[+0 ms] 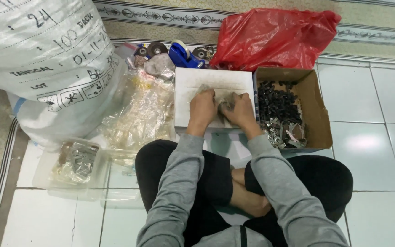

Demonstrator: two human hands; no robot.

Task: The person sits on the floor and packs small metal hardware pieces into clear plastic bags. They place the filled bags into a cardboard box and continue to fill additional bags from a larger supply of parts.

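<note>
Here, left hand (202, 107) and right hand (238, 109) on white box (193, 82), fingers curled, grasp unclear.

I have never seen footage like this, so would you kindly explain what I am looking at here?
There is no machine: a person sits cross-legged on a tiled floor, and a camera on their head looks down. The left hand and right hand meet over a white box, pinching something small that I cannot make out. To the right, a brown cardboard box holds small black and silver parts. Behind lies a red plastic bag; on the left are a big white sack, clear bags and a clear tray.
</note>
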